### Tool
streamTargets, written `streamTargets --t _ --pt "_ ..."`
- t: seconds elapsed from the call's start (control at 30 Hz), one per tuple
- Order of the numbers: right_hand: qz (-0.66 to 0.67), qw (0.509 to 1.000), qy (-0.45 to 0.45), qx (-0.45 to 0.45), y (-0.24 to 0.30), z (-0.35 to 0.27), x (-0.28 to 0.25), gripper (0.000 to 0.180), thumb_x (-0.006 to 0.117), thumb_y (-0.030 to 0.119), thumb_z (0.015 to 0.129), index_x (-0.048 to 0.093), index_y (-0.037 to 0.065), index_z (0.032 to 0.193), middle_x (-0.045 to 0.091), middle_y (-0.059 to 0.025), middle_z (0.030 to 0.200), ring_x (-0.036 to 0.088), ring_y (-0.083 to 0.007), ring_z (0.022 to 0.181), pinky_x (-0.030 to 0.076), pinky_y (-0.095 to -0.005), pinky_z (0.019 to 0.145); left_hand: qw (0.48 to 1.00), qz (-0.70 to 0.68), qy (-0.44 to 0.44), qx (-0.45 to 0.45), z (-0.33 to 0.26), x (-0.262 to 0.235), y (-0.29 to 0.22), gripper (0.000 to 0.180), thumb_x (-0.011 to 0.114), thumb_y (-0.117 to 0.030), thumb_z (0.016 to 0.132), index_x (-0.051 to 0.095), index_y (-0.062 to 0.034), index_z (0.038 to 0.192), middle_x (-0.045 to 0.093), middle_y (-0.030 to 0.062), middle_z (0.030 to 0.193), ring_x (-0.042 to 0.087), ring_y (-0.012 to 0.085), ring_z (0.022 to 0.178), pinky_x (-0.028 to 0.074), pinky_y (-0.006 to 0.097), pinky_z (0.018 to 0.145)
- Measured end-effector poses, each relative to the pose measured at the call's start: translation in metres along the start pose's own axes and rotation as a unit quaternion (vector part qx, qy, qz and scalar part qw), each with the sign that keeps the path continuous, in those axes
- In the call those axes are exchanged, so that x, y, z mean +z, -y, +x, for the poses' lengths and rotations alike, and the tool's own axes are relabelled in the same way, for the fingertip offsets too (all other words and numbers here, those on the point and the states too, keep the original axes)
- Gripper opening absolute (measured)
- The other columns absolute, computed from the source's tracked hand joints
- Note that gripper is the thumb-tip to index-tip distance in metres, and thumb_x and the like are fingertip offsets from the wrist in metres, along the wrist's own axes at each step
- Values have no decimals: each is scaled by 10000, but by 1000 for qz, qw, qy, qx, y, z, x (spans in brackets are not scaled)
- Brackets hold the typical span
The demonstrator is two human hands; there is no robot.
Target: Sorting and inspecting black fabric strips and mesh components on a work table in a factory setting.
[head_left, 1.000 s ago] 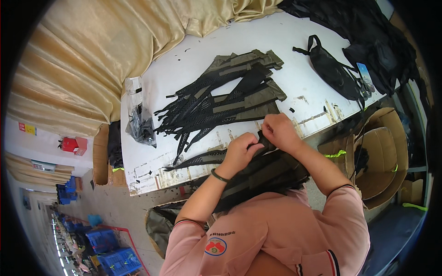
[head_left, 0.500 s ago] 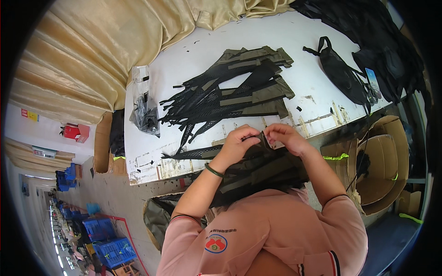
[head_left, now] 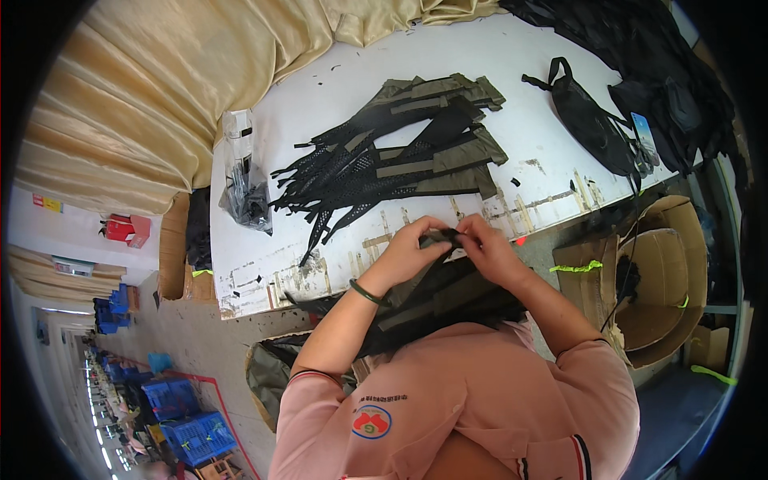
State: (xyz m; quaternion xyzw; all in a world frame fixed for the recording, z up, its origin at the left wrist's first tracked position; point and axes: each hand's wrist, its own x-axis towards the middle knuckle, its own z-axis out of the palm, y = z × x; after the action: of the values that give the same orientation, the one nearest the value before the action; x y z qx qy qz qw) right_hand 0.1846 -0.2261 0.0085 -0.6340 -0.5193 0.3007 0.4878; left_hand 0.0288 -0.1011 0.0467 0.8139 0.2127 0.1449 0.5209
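Left hand (head_left: 406, 250) and right hand (head_left: 490, 250) both pinched shut on strap piece (head_left: 442, 237) at near table (head_left: 512, 104) edge; strap pile (head_left: 392, 164) farther back; plastic bag (head_left: 244, 180) left; black bag (head_left: 592, 124) right.

Bright, even overhead light, soft shadows, sharp centre; strong fisheye bending and black vignette at the rim.
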Motion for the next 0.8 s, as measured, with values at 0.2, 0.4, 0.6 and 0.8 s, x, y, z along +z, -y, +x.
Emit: streamTargets --t 0.2,0.4,0.6,0.8 --pt "219 972 5 81 20 10 -19 186 611 108 887 498 64 1028 452 22 617 480 -64 573 399 -239 503 966 -151 5 -208 5 2 -3 252 650 -228 888 670 21 923 672 37 824 578 85 775 471 246 710" --pt "106 942 282 148 34 13 -61 164 627 110 866 519 66 982 521 -3 675 525 -71 628 439 -226 558 963 -122 42 -238 -3 12 -10 343 664 -295 866 629 -14 1060 648 102 924 580 129 834 462 264 739" --pt "-250 957 114 93 -30 47 -104 269 687 261 820 563 57 943 624 -114 767 617 -265 714 480 -360 645 927 301 196 112 -78 63 48 767 661 -430 813 337 -115 1432 192 251 1497 242 427 1360 212 539 1104" --pt "-420 888 -177 63 -76 140 -74 339 693 363 800 583 83 956 611 -87 927 595 -276 938 464 -401 816 937 267 218 61 -84 71 49 801 589 -504 853 243 -136 1474 173 245 1511 155 397 1410 136 539 1127"
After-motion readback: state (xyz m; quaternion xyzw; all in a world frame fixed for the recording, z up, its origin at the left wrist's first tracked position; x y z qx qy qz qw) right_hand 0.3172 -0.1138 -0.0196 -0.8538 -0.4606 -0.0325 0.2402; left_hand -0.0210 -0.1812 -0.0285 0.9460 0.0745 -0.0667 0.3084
